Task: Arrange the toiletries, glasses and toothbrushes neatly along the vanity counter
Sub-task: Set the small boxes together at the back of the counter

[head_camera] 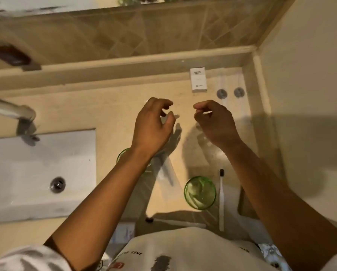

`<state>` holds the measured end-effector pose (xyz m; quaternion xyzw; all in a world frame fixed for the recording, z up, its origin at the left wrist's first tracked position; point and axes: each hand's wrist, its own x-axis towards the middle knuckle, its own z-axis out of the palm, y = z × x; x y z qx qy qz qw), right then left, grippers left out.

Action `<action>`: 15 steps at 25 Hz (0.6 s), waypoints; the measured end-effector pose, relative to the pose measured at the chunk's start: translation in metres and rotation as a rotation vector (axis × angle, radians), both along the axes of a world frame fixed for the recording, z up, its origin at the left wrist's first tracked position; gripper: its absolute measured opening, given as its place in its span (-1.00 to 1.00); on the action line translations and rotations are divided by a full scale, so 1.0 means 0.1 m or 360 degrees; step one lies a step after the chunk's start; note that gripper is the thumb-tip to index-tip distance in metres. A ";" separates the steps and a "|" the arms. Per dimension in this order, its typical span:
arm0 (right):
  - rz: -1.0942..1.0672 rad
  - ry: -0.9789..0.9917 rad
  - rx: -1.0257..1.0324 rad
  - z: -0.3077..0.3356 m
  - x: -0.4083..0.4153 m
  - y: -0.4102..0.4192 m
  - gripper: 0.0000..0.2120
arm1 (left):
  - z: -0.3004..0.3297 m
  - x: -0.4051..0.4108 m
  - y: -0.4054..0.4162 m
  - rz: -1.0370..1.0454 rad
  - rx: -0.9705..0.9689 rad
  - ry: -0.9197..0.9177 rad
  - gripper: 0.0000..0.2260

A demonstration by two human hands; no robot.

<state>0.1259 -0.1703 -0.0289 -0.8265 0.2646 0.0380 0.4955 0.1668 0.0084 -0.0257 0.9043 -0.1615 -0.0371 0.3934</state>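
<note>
My left hand [154,124] hovers over the middle of the beige counter [109,106], its fingers curled and apart, holding nothing. My right hand [215,122] hovers beside it with thumb and fingertips pinched together; I see nothing clearly held in it. A white box [198,80] lies at the back, next to two clear-wrapped items with round grey ends [221,93] [239,92]. A green glass [200,192] stands near the front, with a white toothbrush [221,194] beside it. A second green glass [122,155] is partly hidden under my left forearm. Another toothbrush [175,222] lies along the front edge.
A white sink [36,173] with a drain [57,184] and a faucet [11,112] takes up the left side. A clear wrapped packet [166,173] lies beside my left forearm, and a small pale box [124,232] sits at the front edge. A wall bounds the counter on the right.
</note>
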 end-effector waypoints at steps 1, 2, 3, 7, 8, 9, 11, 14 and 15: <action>0.0143 -0.0045 -0.0067 0.12 -0.13 0.17 -0.77 | 0.09 -0.20 0.25 0.0074 -0.0027 -0.0031 -0.80; 0.0293 -0.0074 -0.0130 0.21 -0.25 0.36 -0.77 | 0.14 -0.41 0.51 0.0149 -0.0030 -0.0053 -0.82; 0.0445 -0.0093 -0.0183 0.27 -0.38 0.57 -0.77 | 0.17 -0.63 0.77 0.0229 -0.0012 -0.0060 -0.83; 0.1042 -0.0218 -0.0211 0.19 -0.94 1.49 -0.74 | -0.12 -1.57 1.82 0.0632 0.0160 0.0106 -0.85; 0.1182 -0.0164 -0.0208 0.09 -1.08 1.67 -0.76 | -0.25 -1.80 2.01 0.0707 0.0201 0.0203 -0.86; 0.1318 -0.0065 -0.0236 -0.03 -1.24 1.85 -0.79 | -0.35 -2.06 2.18 0.0771 0.0237 0.0313 -0.86; 0.1491 0.0092 -0.0379 -0.32 -1.55 2.10 -0.83 | -0.55 -2.49 2.41 0.0851 0.0278 0.0576 -0.81; 0.1608 -0.0066 -0.0637 -0.72 -1.90 2.28 -0.67 | -0.69 -2.83 2.44 0.0941 0.0214 0.0975 -0.72; 0.1673 -0.0098 -0.0700 -0.81 -1.96 2.30 -0.62 | -0.70 -2.87 2.40 0.0977 0.0152 0.1038 -0.71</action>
